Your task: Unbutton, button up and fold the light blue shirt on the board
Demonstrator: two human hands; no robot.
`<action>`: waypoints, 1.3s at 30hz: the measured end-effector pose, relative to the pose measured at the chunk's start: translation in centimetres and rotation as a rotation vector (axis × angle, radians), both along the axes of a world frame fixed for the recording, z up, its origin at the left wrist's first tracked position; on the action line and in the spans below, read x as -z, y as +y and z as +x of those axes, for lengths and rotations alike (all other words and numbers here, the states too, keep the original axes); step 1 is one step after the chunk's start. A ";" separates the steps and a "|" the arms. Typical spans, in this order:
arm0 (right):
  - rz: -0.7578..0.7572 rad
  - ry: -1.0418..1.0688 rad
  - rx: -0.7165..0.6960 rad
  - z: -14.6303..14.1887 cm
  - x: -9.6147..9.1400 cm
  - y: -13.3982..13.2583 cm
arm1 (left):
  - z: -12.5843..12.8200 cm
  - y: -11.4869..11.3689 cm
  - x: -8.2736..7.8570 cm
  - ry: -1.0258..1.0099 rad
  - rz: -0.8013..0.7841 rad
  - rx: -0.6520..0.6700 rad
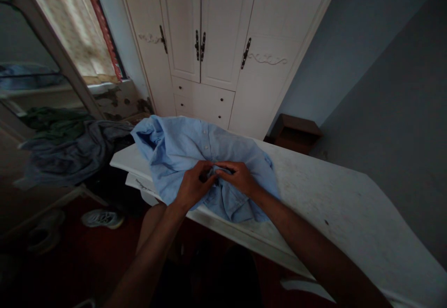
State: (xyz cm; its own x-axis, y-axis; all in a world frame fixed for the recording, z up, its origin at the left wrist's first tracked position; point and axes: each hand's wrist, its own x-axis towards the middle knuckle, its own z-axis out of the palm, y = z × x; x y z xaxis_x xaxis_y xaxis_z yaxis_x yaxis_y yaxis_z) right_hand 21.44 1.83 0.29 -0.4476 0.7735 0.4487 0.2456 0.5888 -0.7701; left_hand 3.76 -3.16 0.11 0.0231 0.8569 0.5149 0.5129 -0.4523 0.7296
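A light blue button-up shirt (181,140) lies rumpled across the white tabletop (324,201), with part of it hanging over the near edge. Small buttons show along its front strip, above my hands. My left hand (195,182) pinches the fabric at the middle of the shirt. Right beside it, my right hand (237,176) grips the same gathered spot between thumb and fingers. The fingertips of both hands nearly meet there; whether a button sits between them is hidden.
Behind the table stands a white wardrobe (223,28) with dark handles. A pile of grey and green clothes (70,145) is at the left, near a mirror. One shoe (102,218) rests on the red floor. A brown wooden box-like stand (296,131) is by the right wall.
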 end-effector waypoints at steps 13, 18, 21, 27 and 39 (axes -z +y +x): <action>0.080 -0.020 0.016 -0.3 -0.6 0.0 | -0.3 0.4 0.4 -0.128 -0.072 0.001; 0.008 -0.034 -0.007 -0.4 -0.8 0.0 | -0.1 0.6 0.5 -0.178 -0.108 -0.031; -0.033 -0.058 -0.031 -0.6 -0.9 -0.1 | -0.2 0.5 0.4 -0.151 -0.110 -0.034; -0.112 0.006 -0.023 -0.9 -0.6 0.2 | -0.2 0.4 0.3 -0.113 -0.099 0.001; -0.412 0.240 -0.069 -0.9 -0.5 0.6 | 0.2 0.2 -0.4 -0.174 -0.048 0.046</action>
State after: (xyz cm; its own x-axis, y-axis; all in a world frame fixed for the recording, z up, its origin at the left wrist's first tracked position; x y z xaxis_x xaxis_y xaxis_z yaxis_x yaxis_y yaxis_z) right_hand 20.56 2.46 0.75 -0.4251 0.8810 0.2076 0.0034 0.2310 -0.9730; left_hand 3.92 -2.92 0.55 -0.0230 0.8809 0.4728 0.3568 -0.4346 0.8269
